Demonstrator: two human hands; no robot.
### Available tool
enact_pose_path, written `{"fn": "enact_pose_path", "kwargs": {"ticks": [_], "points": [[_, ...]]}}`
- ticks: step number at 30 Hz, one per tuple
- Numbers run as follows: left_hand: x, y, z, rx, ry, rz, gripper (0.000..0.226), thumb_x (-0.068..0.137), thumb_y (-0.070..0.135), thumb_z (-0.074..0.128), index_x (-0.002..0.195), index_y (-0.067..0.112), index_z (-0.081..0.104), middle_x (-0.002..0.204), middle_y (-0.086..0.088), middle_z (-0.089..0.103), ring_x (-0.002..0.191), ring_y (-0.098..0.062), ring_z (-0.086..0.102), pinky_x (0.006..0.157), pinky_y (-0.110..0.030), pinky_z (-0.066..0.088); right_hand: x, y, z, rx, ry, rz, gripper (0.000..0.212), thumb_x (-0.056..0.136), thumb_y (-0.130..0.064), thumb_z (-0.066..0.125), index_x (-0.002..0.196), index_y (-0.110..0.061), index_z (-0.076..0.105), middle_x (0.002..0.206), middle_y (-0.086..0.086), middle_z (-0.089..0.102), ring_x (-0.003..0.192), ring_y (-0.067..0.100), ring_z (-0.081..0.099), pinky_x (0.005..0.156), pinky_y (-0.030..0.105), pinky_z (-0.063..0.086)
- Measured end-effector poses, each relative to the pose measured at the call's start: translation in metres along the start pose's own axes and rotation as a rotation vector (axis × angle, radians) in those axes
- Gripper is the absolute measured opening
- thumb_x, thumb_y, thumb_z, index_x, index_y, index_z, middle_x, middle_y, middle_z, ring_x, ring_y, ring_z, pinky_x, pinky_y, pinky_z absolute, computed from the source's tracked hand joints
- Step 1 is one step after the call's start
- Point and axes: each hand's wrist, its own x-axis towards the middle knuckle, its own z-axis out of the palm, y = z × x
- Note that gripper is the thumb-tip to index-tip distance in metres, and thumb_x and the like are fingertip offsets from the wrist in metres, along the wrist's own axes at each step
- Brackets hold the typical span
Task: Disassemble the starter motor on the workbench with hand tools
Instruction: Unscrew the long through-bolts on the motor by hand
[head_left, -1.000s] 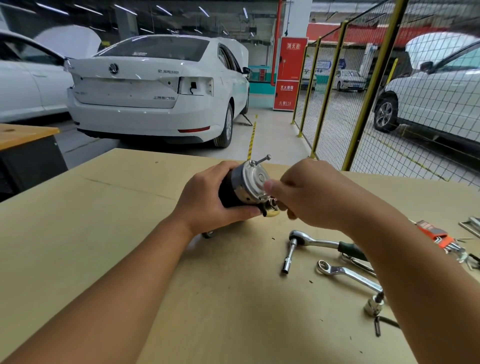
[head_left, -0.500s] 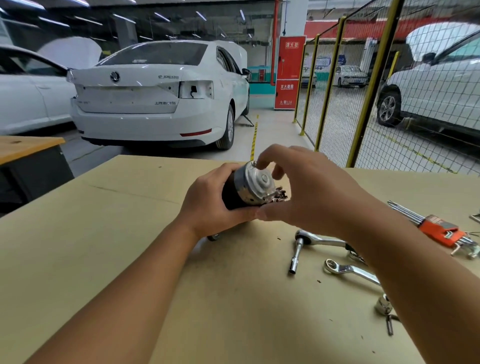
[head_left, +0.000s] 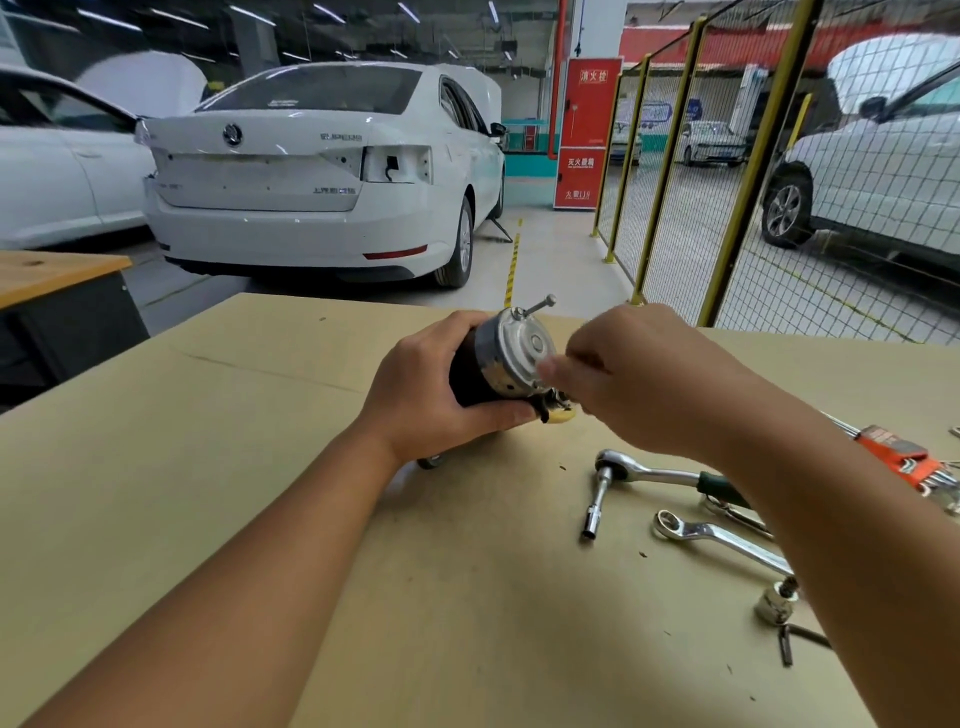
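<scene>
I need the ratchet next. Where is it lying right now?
In the head view the ratchet lies on the workbench under the right forearm, right of centre, just above the ring spanner.

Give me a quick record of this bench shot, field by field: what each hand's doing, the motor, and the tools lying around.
left hand: grips motor body
right hand: fingers at motor end cap, blurred
motor: held above bench, one long bolt sticking out on top
ratchet: on bench, socket fitted
wrench: on bench beside ratchet
hex keys: orange holder, far right
bench: tan board top
</scene>
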Motion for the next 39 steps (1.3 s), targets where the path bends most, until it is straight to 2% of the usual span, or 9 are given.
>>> {"fn": "enact_pose_path", "kwargs": {"ticks": [2, 5, 11, 16, 20, 25, 30, 34, 39], "points": [[0.000, -0.002, 0.001, -0.002, 0.001, -0.004, 0.083, 0.063, 0.070, 0.081, 0.131, 0.026, 0.061, 0.114, 0.012, 0.071, 0.101, -0.014, 0.068, 0.086, -0.042, 0.056, 0.000, 0.003, -0.004, 0.058, 0.029, -0.038, 0.019, 0.085, -0.031, 0.078, 0.089, -0.030, 0.060, 0.087, -0.011, 0.065, 0.083, 0.013, 0.060, 0.074, 0.044, 0.055], [0.000, -0.002, 0.000, -0.011, 0.009, -0.005, 0.084, 0.063, 0.075, 0.080, 0.130, 0.028, 0.061, 0.111, 0.013, 0.071, 0.099, -0.014, 0.069, 0.084, -0.043, 0.057, -0.002, 0.001, -0.009, 0.121, 0.062, -0.026, 0.046, 0.065, -0.061, 0.077, 0.098, -0.036, 0.059, 0.088, -0.015, 0.064, 0.085, 0.005, 0.057, 0.070, 0.038, 0.052], [0.000, -0.003, 0.000, 0.005, 0.006, -0.005, 0.083, 0.063, 0.073, 0.080, 0.129, 0.026, 0.062, 0.111, 0.011, 0.072, 0.099, -0.015, 0.069, 0.085, -0.043, 0.056, -0.001, 0.002, -0.001, 0.082, 0.053, -0.021, 0.018, 0.086, -0.041, 0.077, 0.091, -0.029, 0.064, 0.086, -0.010, 0.066, 0.083, 0.012, 0.060, 0.077, 0.044, 0.056], [0.000, -0.002, 0.001, 0.000, 0.011, -0.004, 0.082, 0.065, 0.075, 0.080, 0.130, 0.029, 0.060, 0.113, 0.012, 0.071, 0.100, -0.015, 0.069, 0.084, -0.043, 0.057, -0.003, -0.001, -0.005, 0.046, 0.016, 0.007, 0.044, 0.082, -0.068, 0.061, 0.081, -0.024, 0.066, 0.078, -0.007, 0.067, 0.074, 0.013, 0.061, 0.068, 0.040, 0.055], [-0.001, -0.003, 0.003, 0.019, 0.027, -0.024, 0.084, 0.063, 0.073, 0.082, 0.131, 0.029, 0.061, 0.115, 0.013, 0.071, 0.102, -0.015, 0.069, 0.086, -0.043, 0.057, 0.000, 0.000, 0.000, 0.109, 0.062, 0.005, 0.017, 0.087, -0.037, 0.076, 0.097, -0.034, 0.062, 0.090, -0.012, 0.066, 0.083, 0.009, 0.059, 0.076, 0.042, 0.056], [0.001, 0.000, 0.003, -0.023, 0.038, -0.063, 0.083, 0.058, 0.068, 0.086, 0.129, 0.030, 0.064, 0.114, 0.016, 0.071, 0.102, -0.007, 0.067, 0.088, -0.038, 0.057, 0.001, 0.002, 0.001, 0.040, 0.038, 0.076, 0.048, 0.089, -0.068, 0.055, 0.079, -0.023, 0.063, 0.076, -0.007, 0.065, 0.073, 0.015, 0.061, 0.066, 0.037, 0.052], [0.003, 0.000, -0.002, -0.040, 0.009, -0.089, 0.083, 0.054, 0.066, 0.084, 0.127, 0.032, 0.064, 0.115, 0.020, 0.070, 0.104, -0.003, 0.065, 0.090, -0.035, 0.056, 0.003, 0.011, 0.001, 0.091, 0.077, 0.077, 0.018, 0.086, -0.040, 0.079, 0.088, -0.027, 0.067, 0.081, -0.009, 0.067, 0.078, 0.013, 0.062, 0.073, 0.043, 0.057], [0.004, -0.001, -0.001, -0.032, 0.002, -0.098, 0.083, 0.053, 0.061, 0.086, 0.128, 0.034, 0.062, 0.118, 0.021, 0.066, 0.107, -0.001, 0.062, 0.093, -0.033, 0.054, 0.005, 0.011, 0.002, 0.117, 0.080, 0.051, 0.031, 0.081, -0.061, 0.072, 0.082, -0.031, 0.066, 0.074, -0.011, 0.066, 0.072, 0.006, 0.059, 0.065, 0.037, 0.052], [0.004, -0.002, -0.003, -0.009, 0.005, -0.061, 0.083, 0.055, 0.058, 0.088, 0.129, 0.031, 0.063, 0.119, 0.018, 0.062, 0.109, -0.002, 0.060, 0.095, -0.032, 0.053, 0.003, 0.013, 0.007, 0.181, 0.175, -0.065, 0.035, 0.080, -0.017, 0.082, 0.092, -0.042, 0.060, 0.080, -0.034, 0.063, 0.063, -0.008, 0.053, 0.062, 0.028, 0.047]]}}
